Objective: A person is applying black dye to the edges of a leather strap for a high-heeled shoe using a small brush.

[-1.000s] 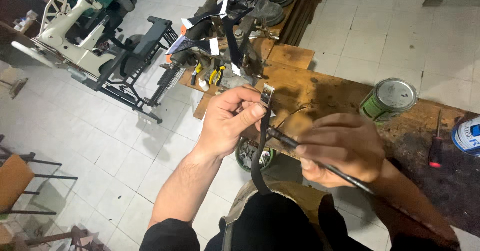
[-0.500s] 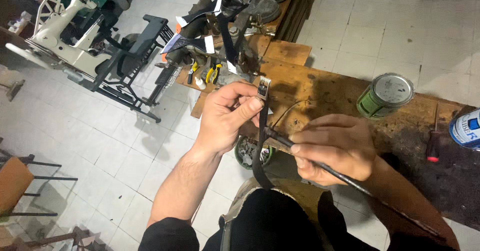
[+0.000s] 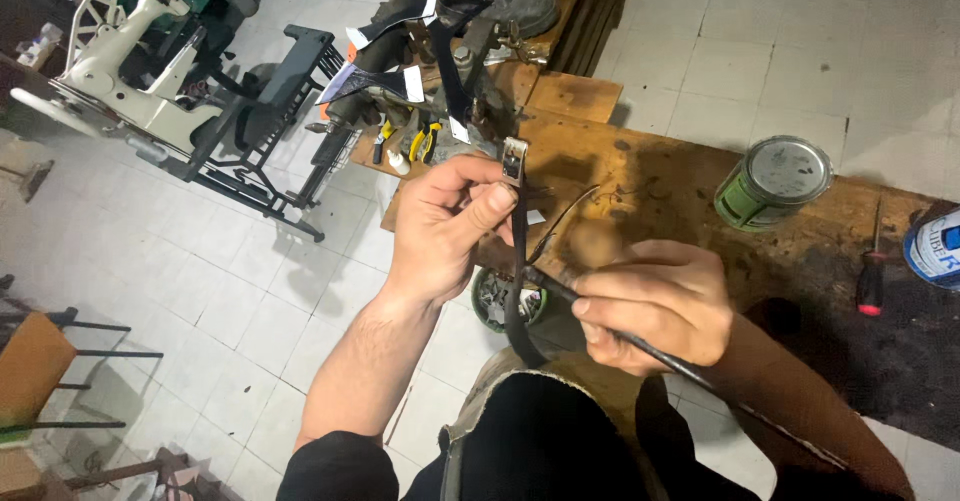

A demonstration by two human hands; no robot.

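I see my left hand [image 3: 440, 226] with its grip clamped on a thin black strap [image 3: 517, 281], just below the strap's metal buckle [image 3: 512, 159]. The strap hangs in front of the wooden tabletop [image 3: 660, 176]. My right hand [image 3: 655, 306] sits just right of the strap, grip closed around a slim dark brush [image 3: 600, 321] whose tip touches it. A green tin [image 3: 772, 183] stands well right of the strap.

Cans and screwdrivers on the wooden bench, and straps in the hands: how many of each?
Cans: 2, a green can and a blue-and-white can
Screwdrivers: 1, a red-handled screwdriver
Straps: 1, a black strap in the left hand
Total: 4
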